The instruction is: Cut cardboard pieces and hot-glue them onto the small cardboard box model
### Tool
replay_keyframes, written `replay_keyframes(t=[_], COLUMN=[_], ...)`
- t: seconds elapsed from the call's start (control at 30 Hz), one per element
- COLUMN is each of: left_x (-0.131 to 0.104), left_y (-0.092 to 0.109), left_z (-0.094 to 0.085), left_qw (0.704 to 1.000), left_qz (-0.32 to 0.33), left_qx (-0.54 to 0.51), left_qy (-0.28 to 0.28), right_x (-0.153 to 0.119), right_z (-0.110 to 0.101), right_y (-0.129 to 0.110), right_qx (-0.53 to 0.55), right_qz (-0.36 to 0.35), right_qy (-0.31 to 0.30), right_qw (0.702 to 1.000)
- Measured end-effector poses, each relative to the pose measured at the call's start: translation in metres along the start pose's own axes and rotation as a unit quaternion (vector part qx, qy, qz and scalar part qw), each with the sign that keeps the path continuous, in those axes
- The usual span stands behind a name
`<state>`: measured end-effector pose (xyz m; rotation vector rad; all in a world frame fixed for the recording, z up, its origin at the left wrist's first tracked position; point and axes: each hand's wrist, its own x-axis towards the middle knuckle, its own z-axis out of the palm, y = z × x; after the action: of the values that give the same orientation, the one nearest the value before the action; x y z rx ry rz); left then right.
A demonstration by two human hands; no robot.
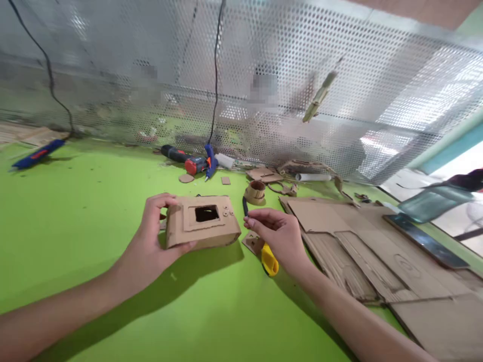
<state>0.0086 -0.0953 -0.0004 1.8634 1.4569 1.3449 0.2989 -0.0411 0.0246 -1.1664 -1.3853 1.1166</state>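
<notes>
While the left hand (154, 241) grasps the windowed cardboard box (204, 234) above the green tabletop (94, 211), the right hand (279, 234) is right of the box, fingertips at a black rod (245, 206); its grip is indeterminable.

The left hand (151, 246) grips 1 cardboard box (204, 219) with a dark rectangular opening. The right hand (279, 234) is near the box, beside a yellow tool (269, 260). 1 cardboard ring (255, 192) stands beyond on the green table (113, 186).
</notes>
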Motion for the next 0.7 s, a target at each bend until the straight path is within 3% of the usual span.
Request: replay_keyframes(t=[0.13,0.3,0.43,0.57,0.63,0.7], left_x=[-0.005,-0.006,-0.003,-0.001,-0.002,-0.003], left_y=[-0.014,-0.017,-0.014,-0.016,-0.019,-0.023], left_z=[-0.006,-0.008,-0.006,-0.006,-0.008,-0.009], left_qw=[0.999,0.999,0.998,0.998,0.997,0.994], left_qz=[0.045,0.042,0.044,0.046,0.043,0.065], left_qx=[-0.010,0.002,-0.007,0.004,0.033,0.070], left_qy=[-0.020,-0.030,-0.034,-0.043,-0.049,-0.056], right_x=[-0.014,-0.023,-0.024,-0.026,-0.025,-0.023], right_z=[0.001,0.001,0.005,0.009,0.009,0.007], right_y=[-0.008,-0.003,0.001,-0.002,-0.007,-0.016], right_qx=[-0.073,-0.142,-0.171,-0.138,-0.060,0.049], right_qz=[-0.115,-0.268,-0.320,-0.265,-0.155,-0.017], right_qy=[0.031,0.038,0.045,0.052,0.052,0.048], right_qw=[0.990,0.952,0.931,0.953,0.985,0.997])
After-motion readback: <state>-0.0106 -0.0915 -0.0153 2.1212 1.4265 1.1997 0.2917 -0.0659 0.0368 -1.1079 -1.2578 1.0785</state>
